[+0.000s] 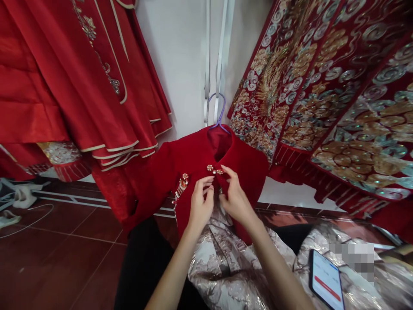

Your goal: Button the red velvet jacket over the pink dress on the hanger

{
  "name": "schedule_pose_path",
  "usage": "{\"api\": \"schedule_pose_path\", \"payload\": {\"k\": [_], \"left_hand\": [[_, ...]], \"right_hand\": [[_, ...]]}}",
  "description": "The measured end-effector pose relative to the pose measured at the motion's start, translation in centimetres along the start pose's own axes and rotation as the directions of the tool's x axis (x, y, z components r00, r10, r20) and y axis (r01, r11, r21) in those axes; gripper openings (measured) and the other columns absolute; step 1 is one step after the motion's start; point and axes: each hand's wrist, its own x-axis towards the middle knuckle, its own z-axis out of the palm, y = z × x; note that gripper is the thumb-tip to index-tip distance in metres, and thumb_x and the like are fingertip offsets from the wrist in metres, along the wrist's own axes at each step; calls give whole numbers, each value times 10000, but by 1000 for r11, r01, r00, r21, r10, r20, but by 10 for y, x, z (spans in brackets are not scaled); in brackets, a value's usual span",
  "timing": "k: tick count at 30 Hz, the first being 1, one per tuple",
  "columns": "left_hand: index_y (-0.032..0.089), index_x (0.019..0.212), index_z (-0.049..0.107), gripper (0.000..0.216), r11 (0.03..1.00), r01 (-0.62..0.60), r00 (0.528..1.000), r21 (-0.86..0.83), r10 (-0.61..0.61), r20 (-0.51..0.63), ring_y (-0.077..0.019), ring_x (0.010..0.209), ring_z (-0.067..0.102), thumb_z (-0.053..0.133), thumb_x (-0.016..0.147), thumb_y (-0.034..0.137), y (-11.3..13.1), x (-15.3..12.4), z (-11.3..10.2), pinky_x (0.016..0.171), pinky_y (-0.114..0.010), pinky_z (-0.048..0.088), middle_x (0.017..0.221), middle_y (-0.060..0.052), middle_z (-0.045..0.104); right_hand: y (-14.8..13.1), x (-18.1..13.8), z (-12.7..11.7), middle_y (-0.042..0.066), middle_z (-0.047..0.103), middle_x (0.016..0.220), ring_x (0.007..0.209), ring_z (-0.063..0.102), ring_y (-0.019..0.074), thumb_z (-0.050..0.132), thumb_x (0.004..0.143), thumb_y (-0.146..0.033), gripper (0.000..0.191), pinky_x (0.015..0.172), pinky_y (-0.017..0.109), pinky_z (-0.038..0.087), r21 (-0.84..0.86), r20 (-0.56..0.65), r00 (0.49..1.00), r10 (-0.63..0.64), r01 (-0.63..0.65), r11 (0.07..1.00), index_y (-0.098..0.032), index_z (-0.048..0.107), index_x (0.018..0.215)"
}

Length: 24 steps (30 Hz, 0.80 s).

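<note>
A red velvet jacket (pixel 190 155) with a stand collar hangs in front of me on a purple hanger (pixel 220 114). A beaded flower clasp (pixel 214 170) crosses its front just below the collar. My left hand (pixel 202 202) has its fingers closed on the front edge beneath the clasp. Opposite it, my right hand (pixel 235 198) grips the other front edge, its index finger touching the clasp's right end. A tasselled bead ornament (pixel 181 186) decorates the jacket's left side in view. The cloth between my fingertips is partly hidden.
Red garments (pixel 106 107) hang on the left; a heavily embroidered red garment (pixel 300 86) hangs on the right. White straps (pixel 209 51) run down the wall to the hanger. A phone (pixel 325 277) lies on silvery patterned fabric (pixel 209 258) over my lap. Pale shoes (pixel 24 196) stand at left.
</note>
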Motion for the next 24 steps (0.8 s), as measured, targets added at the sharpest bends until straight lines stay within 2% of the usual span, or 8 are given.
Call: {"api": "schedule_pose_path", "payload": {"k": [4, 9, 11, 14, 16, 18, 20, 24], "left_hand": [[180, 1107, 567, 241, 995, 80, 997, 54, -78, -27, -183, 1095, 585, 452, 906, 245, -10, 2, -7, 970, -361, 455, 1173, -105, 616], [189, 1100, 581, 240, 996, 71, 997, 51, -70, -36, -180, 1069, 608, 497, 891, 270, -18, 3, -13, 936, -338, 474, 1156, -95, 637], [193, 1007, 624, 189, 995, 27, 998, 99, -21, -59, -170, 958, 636, 509, 880, 271, -18, 4, -21, 849, -309, 506, 1038, -72, 665], [188, 928, 642, 140, 971, -41, 964, 236, 100, -246, -152, 835, 619, 556, 839, 252, -21, 10, -42, 765, -286, 510, 953, -61, 630], [177, 949, 617, 161, 964, -32, 934, 264, 123, -336, -150, 847, 604, 598, 797, 230, -27, 14, -57, 782, -293, 506, 979, -70, 605], [166, 982, 565, 240, 985, 5, 949, 174, 50, -310, -150, 854, 611, 633, 755, 208, -35, 17, -67, 798, -305, 507, 956, -71, 613], [164, 993, 517, 311, 998, 47, 972, 50, -34, -232, -145, 827, 623, 661, 718, 189, -42, 18, -71, 799, -309, 511, 891, -55, 626], [175, 982, 481, 366, 999, 51, 977, -6, -51, -208, -131, 818, 619, 692, 683, 189, -47, 15, -64, 800, -299, 510, 889, -41, 615]], "right_hand": [[-1, -4, -36, 120, 527, 1142, 1068, 568, 223, 518, 757, -143, 574, 852, 355, 502, 98, 114, 963, 243, -255, 962, -189, 290, 1282], [-20, -6, -61, 29, 590, 976, 941, 582, 171, 560, 823, -287, 179, 866, 315, 465, 148, 320, 932, 171, -228, 962, -219, 501, 978], [-29, -6, -62, 11, 596, 918, 843, 578, 148, 580, 828, -318, 174, 825, 307, 476, 184, 404, 899, 168, -259, 948, -221, 533, 964], [-38, -6, -58, 22, 592, 950, 826, 580, 131, 599, 827, -327, 264, 779, 285, 495, 327, 531, 830, 171, -386, 862, -223, 540, 1063], [-41, -6, -55, 22, 585, 929, 829, 586, 122, 602, 829, -312, 288, 783, 276, 499, 411, 569, 809, 147, -435, 801, -218, 546, 1095], [-42, -4, -49, 19, 587, 889, 808, 590, 116, 604, 831, -322, 261, 792, 278, 498, 445, 573, 809, 131, -441, 779, -207, 578, 1064], [-39, -3, -41, 25, 599, 868, 791, 594, 122, 599, 832, -357, 237, 763, 280, 503, 416, 530, 832, 164, -424, 805, -199, 606, 1009], [-23, -3, -20, 22, 596, 836, 709, 588, 132, 676, 752, -397, 297, 669, 284, 501, 162, 296, 907, 300, -358, 920, -194, 583, 946]]}}
